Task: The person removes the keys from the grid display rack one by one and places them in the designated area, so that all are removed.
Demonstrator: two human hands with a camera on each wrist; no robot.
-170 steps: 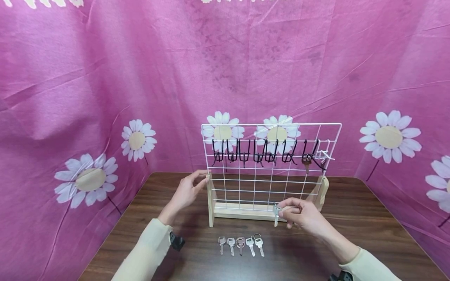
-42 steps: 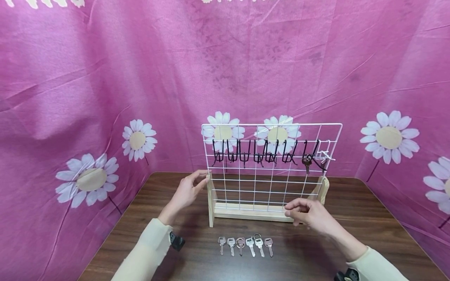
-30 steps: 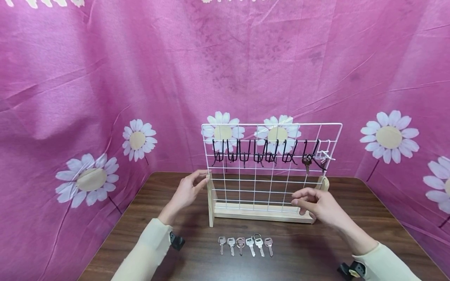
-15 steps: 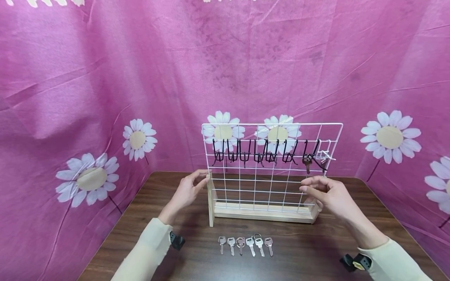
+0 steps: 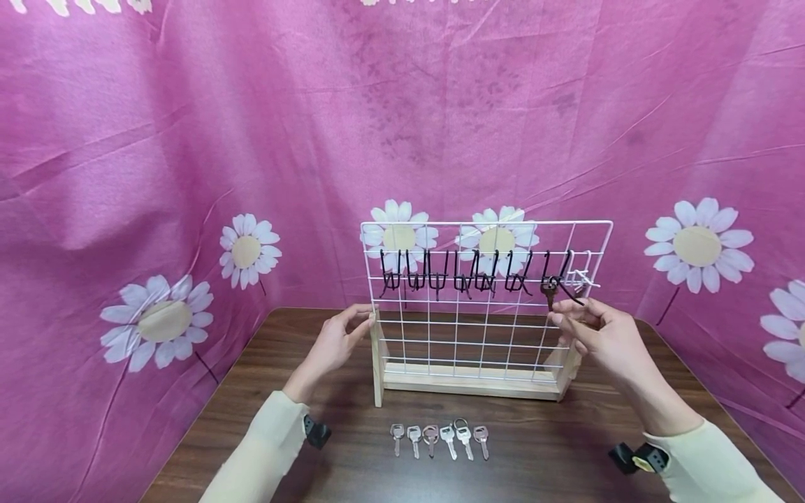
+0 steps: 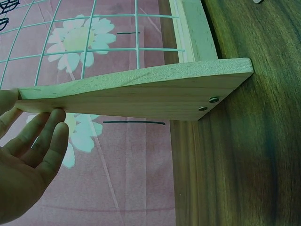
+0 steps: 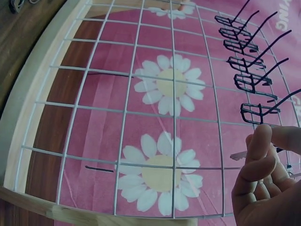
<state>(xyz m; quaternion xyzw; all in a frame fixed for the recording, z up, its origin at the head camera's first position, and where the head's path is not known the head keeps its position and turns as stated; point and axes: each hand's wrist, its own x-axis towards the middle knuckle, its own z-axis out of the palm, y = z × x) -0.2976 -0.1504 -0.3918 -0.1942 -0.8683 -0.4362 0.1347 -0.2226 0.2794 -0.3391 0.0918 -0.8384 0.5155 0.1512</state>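
Note:
In the head view, my left hand (image 5: pixel 333 342) rests at the left wooden upright (image 5: pixel 376 356) of a white wire grid rack (image 5: pixel 455 332); its thumb and fingers lie on either side of the wood's edge in the left wrist view. My right hand (image 5: pixel 606 339) is at the rack's right side, thumb and forefinger beside a dark key (image 5: pixel 550 290) that hangs from the rightmost black hook (image 5: pixel 546 269). The right wrist view shows this key's blade (image 7: pixel 238 155) beyond the fingers, which partly hide it; no firm pinch is visible. Several loose keys (image 5: pixel 447 434) lie in a row before the rack.
Several black hooks (image 5: pixel 437 272) line the grid's upper part, prongs facing forward. A white hook (image 5: pixel 581 274) sits at the right end, just above my right hand. The rack stands on a brown wooden table (image 5: pixel 339 461), with a pink flowered cloth (image 5: pixel 314 140) behind.
Earlier my right hand held a silver key; that key now lies at the right end of the row. Since then the hand has risen rightward to the hanging key. My left hand stays put.

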